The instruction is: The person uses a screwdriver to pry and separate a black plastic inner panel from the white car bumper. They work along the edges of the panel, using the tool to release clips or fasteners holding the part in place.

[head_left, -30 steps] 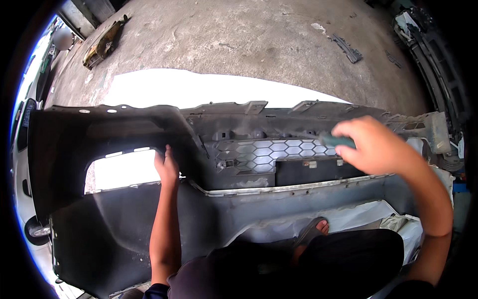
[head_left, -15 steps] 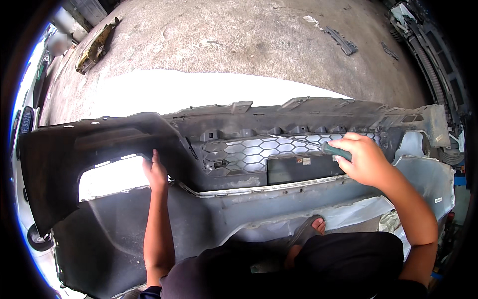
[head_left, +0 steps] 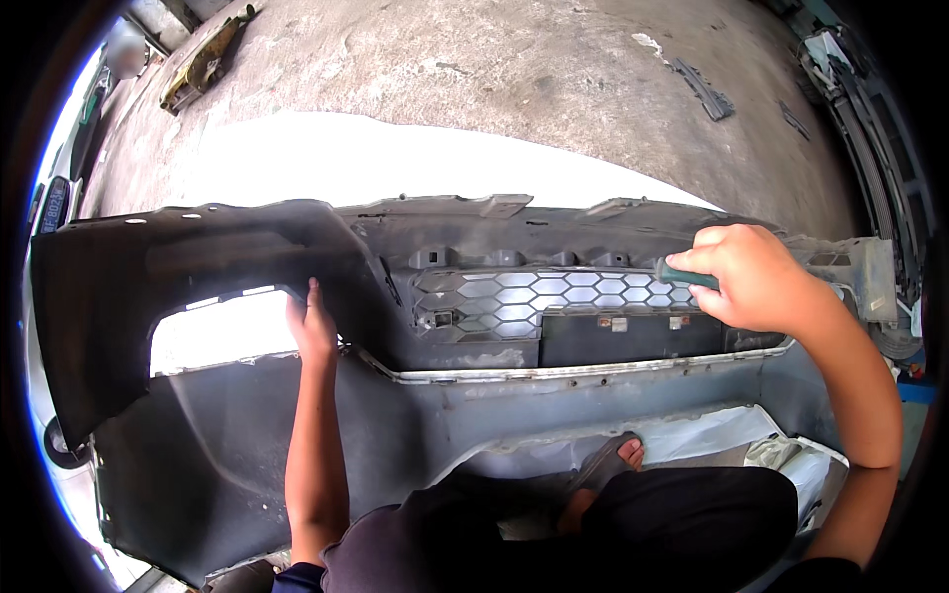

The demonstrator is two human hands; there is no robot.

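Fingers of right hand [head_left: 753, 277] clamped around green tool [head_left: 682, 276], against bumper grille [head_left: 554, 296].

You have one bumper [head_left: 247, 415], one honeycomb grille [head_left: 554, 296], one green tool [head_left: 687, 275], two hands, one foot [head_left: 618, 457].

Car repair yard: detached bumper [head_left: 494, 296], concrete floor [head_left: 474, 89].

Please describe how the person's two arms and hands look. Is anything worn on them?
Both forearms are bare from wrist to past the elbow, and both come up from the lower edge of the picture. The left hand and the right hand wear no gloves, and no watch, ring or bracelet shows. A dark sleeve edge appears only at the left upper arm.
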